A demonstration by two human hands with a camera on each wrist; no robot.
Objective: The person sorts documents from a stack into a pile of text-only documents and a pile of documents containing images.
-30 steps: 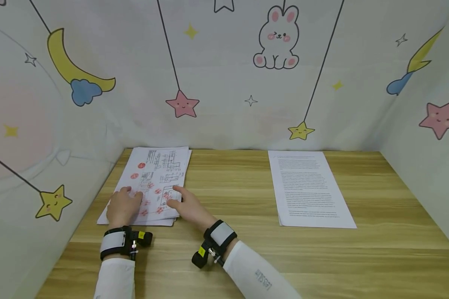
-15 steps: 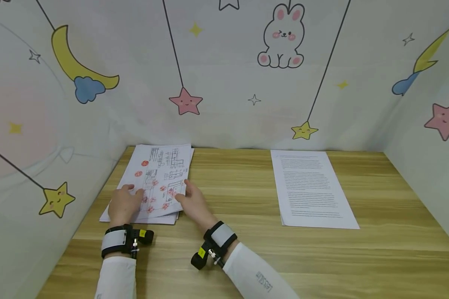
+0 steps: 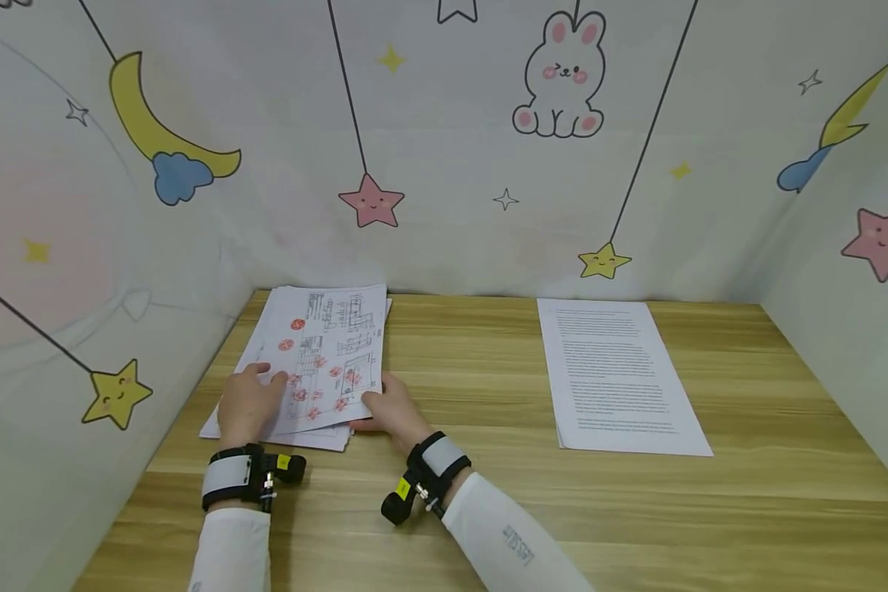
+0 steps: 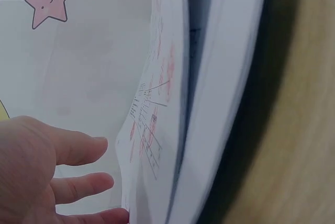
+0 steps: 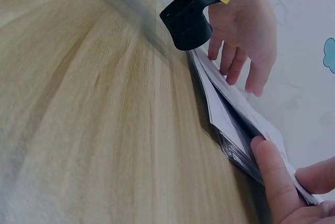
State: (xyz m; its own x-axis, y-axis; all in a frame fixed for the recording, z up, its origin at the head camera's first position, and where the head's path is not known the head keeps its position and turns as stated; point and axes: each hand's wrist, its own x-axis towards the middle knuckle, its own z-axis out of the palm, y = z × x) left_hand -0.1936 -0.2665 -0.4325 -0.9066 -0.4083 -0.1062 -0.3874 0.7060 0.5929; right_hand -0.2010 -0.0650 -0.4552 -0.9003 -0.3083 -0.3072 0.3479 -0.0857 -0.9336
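Note:
A stack of paper lies at the left of the table. Its upper sheets, printed with line drawings and red stamp marks, sit askew over the lower ones. My left hand rests on the stack's left side with fingers spread; in the left wrist view its fingertips are at the printed face. At the right edge my right hand pinches the upper sheets, thumb on top and fingers beneath. In the right wrist view a finger reaches into the gap between these raised sheets and the lower stack.
A second set of text-printed sheets lies at the right of the wooden table. White fabric walls with cartoon prints stand at the back and both sides. Each wrist wears a strapped black camera.
The upper sheets have shifted right and turned slightly over the lower stack. My right hand has moved a little right and nearer, its fingers now under their edge. The left hand stays nearly in place.

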